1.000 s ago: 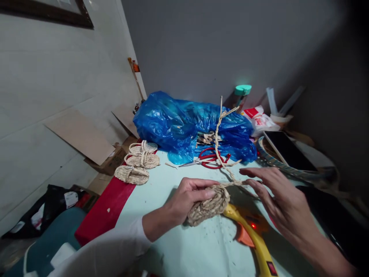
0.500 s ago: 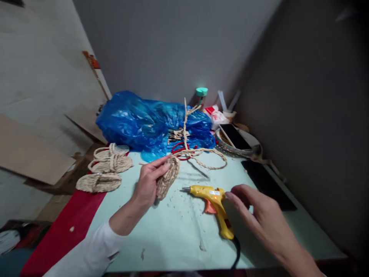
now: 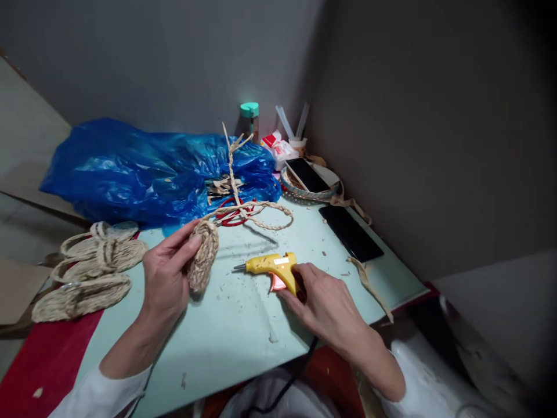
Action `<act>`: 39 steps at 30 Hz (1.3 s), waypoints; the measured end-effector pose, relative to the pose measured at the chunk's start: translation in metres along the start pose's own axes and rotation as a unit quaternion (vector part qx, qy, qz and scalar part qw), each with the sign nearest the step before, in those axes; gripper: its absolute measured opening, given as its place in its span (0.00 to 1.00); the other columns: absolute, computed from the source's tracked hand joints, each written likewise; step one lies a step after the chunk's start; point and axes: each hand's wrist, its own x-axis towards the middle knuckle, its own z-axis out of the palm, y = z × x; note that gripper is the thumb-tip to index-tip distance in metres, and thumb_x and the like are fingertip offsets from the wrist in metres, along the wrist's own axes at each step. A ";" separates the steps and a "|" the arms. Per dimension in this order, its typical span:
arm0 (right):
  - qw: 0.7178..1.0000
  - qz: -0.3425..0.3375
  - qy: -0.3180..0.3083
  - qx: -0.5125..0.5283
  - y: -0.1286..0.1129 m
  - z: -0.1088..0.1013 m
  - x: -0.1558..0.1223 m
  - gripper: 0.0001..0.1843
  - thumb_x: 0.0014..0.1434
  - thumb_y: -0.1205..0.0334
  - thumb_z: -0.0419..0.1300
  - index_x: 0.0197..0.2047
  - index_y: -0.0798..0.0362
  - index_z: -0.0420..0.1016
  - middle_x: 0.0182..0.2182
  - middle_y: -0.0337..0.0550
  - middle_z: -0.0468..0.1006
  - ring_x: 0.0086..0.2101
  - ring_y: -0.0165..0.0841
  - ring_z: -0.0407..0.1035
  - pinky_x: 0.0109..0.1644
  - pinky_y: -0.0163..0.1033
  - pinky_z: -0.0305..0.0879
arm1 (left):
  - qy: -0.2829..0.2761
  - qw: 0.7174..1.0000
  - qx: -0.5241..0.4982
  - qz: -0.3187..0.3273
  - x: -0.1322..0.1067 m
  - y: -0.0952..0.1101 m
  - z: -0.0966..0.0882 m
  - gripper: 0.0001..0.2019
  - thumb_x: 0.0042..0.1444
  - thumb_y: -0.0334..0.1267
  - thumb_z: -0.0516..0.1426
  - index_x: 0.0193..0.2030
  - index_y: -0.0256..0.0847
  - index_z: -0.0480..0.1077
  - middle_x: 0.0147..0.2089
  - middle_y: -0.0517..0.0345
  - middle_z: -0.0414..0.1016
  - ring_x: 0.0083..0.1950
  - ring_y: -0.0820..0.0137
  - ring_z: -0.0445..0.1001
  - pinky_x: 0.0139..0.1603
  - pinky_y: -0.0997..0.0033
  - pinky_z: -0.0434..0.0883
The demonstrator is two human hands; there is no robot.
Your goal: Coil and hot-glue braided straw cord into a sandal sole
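Observation:
My left hand point(image 3: 167, 273) is closed on a small oval sole of coiled, braided straw point(image 3: 203, 258), held upright above the table. From its top a straw braid point(image 3: 270, 223) runs off to the right in a loop, its frayed end rising against the blue bag. My right hand point(image 3: 324, 299) is wrapped around the handle of a yellow glue gun point(image 3: 265, 264) with an orange trigger. The gun's metal nozzle points left, toward the sole but apart from it. Most of the handle is hidden by my fingers.
Several woven straw slippers point(image 3: 82, 296) lie at the left on red cloth. Behind is a blue plastic bag point(image 3: 130, 168), with red-handled scissors point(image 3: 230, 213) in front. A phone point(image 3: 307, 174) rests on a round basket, near a black slab point(image 3: 350, 232) and a straw strip point(image 3: 369, 287).
My right hand has come down onto the glue gun and closed around its handle. The view has swung right, so the table items sit further left; the left hand still holds the sole.

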 end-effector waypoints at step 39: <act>0.887 -0.161 0.096 0.421 -0.014 -0.021 -0.014 0.04 0.56 0.64 0.67 0.36 0.54 0.77 0.30 0.38 0.69 0.29 0.29 0.66 0.32 0.33 0.65 | 0.051 0.998 0.019 0.009 0.006 -0.005 0.005 0.21 0.35 0.31 0.72 0.42 0.37 0.83 0.35 0.61 0.87 0.31 0.76 0.81 0.35 0.84 0.78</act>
